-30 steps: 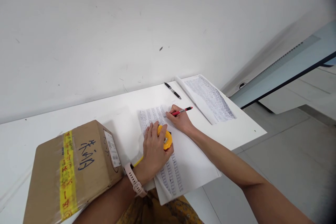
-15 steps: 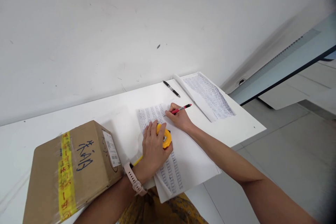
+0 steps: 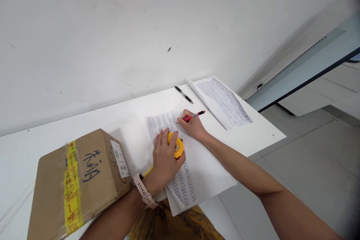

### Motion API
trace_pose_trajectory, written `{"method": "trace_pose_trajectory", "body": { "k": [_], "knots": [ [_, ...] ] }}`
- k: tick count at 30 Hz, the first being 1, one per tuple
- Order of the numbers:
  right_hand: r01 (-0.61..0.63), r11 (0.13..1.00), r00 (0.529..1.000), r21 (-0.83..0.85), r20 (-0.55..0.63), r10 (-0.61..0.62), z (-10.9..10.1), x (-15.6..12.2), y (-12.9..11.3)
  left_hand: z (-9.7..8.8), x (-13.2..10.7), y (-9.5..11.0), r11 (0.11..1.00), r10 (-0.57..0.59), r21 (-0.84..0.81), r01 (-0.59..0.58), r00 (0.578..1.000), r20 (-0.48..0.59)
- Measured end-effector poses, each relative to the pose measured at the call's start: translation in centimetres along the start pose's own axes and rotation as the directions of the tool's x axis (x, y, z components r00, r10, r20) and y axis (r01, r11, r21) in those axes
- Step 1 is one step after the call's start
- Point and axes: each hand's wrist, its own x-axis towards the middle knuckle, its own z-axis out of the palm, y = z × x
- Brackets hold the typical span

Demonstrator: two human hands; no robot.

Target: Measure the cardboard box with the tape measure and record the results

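Observation:
My left hand point(image 3: 164, 159) rests on a printed sheet point(image 3: 202, 174) and is closed around a yellow tape measure point(image 3: 178, 147), with a pink watch on the wrist. My right hand point(image 3: 193, 126) grips a red pen point(image 3: 194, 116) in a writing hold, its tip touching the top of the sheet's printed columns. The sheet lies on the white table point(image 3: 129, 120) and hangs over its near edge.
A taped cardboard box point(image 3: 75, 178) with blue handwriting sits at the left of the table. A black pen point(image 3: 183, 95) and a second printed paper stack point(image 3: 222, 103) lie near the wall. Past the table's right edge is grey floor.
Almost nothing moved. Both hands hold the same places on the sheet; the view shifted slightly.

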Motion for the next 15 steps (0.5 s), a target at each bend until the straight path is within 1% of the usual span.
{"method": "trace_pose_trajectory", "body": {
  "k": [15],
  "knots": [
    [0.002, 1.000, 1.000, -0.008, 0.000, -0.002, -0.05, 0.08, 0.18, -0.09, 0.02, -0.02, 1.000, 0.008, 0.013, -0.008, 1.000, 0.006]
  ]
}}
